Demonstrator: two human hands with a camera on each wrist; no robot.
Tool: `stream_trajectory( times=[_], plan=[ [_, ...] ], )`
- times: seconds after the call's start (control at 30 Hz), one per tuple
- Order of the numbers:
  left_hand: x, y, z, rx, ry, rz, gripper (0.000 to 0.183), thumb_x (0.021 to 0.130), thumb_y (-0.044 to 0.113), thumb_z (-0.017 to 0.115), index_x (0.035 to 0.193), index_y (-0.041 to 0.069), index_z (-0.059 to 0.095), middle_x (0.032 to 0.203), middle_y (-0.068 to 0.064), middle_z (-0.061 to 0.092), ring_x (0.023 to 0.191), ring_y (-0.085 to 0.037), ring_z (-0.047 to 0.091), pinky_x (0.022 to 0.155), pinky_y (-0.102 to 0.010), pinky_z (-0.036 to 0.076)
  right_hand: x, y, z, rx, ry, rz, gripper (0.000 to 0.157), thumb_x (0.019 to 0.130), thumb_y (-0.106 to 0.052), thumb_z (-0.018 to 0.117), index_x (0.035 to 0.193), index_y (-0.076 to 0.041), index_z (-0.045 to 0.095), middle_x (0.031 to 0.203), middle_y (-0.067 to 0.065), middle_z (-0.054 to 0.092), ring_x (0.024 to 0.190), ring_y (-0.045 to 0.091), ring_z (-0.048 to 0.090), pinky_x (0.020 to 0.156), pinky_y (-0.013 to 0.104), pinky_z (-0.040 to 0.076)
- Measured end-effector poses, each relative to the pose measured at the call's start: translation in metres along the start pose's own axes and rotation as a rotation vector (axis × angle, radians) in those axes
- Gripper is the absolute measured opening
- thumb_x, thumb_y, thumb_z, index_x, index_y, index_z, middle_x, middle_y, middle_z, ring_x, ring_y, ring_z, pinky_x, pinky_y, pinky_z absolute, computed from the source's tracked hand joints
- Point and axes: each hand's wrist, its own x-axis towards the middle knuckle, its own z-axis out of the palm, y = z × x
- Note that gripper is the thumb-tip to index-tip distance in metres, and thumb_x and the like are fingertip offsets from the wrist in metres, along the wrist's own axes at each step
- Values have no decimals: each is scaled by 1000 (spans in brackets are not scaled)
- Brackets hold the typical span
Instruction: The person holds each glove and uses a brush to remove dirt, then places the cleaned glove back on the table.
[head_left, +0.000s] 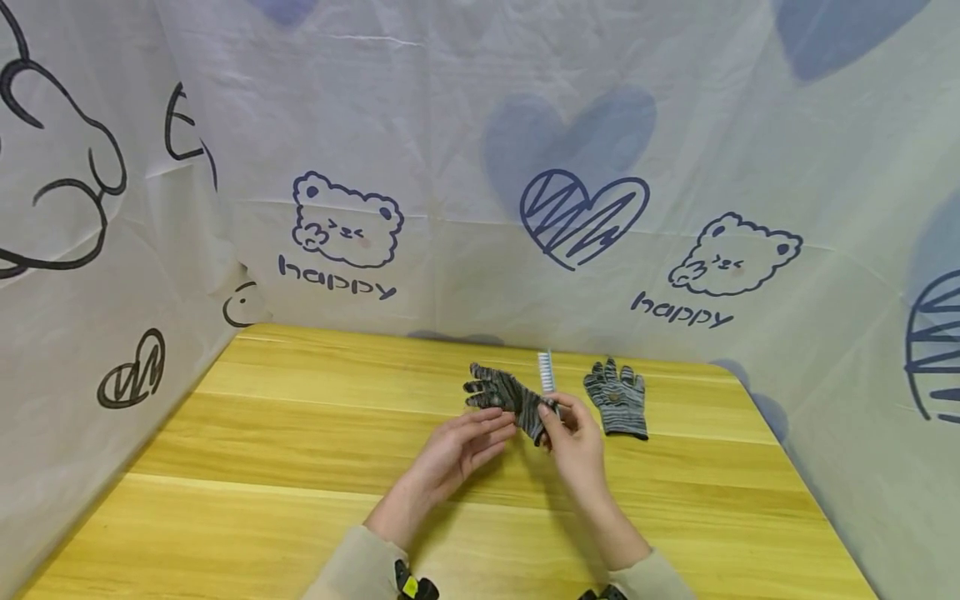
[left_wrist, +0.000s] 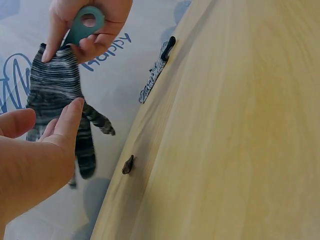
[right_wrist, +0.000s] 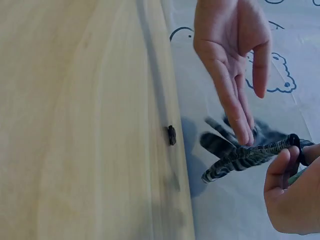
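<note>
My right hand [head_left: 581,442] pinches a dark grey striped knit glove [head_left: 506,396] by its cuff, and the glove hangs in the air with its fingers pointing away to the left. The same hand grips a small brush, whose teal handle [left_wrist: 86,25] with a round hole shows in the left wrist view. White and blue bristles [head_left: 546,371] stick up beyond the hand in the head view. My left hand [head_left: 461,446] has its fingers extended, the fingertips right at the glove's side near its middle.
A second grey knit glove [head_left: 618,404] lies flat on the wooden table [head_left: 300,442] to the right, with a brownish patch on it. A small dark object [right_wrist: 171,135] lies near the table's far edge. A printed white cloth [head_left: 450,125] hangs behind the table.
</note>
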Motion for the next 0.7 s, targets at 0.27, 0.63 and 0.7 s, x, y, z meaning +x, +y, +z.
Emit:
stream_trajectory(
  times=[0.27, 0.63, 0.7],
  plan=[
    [1, -4, 0, 27, -17, -52, 51, 110, 7, 41, 152, -19, 31, 151, -33, 46, 139, -40, 51, 118, -44, 38, -2, -7, 3, 160, -6, 37, 26, 104, -2, 61, 129, 6, 58, 93, 7, 66, 71, 12, 62, 64, 22, 60],
    [1, -9, 2, 17, -79, -89, 55, 114, 22, 31, 150, -20, 32, 140, -32, 57, 131, -35, 59, 122, -50, 33, -9, -7, 12, 212, -38, 70, 28, 102, 0, 63, 127, 9, 56, 95, 6, 67, 73, 11, 62, 67, 22, 59],
    [1, -9, 1, 1, -33, -68, 53, 113, 21, 33, 149, -18, 33, 134, -25, 62, 122, -27, 65, 121, -48, 36, -9, -6, 13, 208, -47, 74, 28, 101, 1, 64, 127, 9, 57, 94, 7, 67, 72, 12, 62, 66, 23, 59]
  ],
)
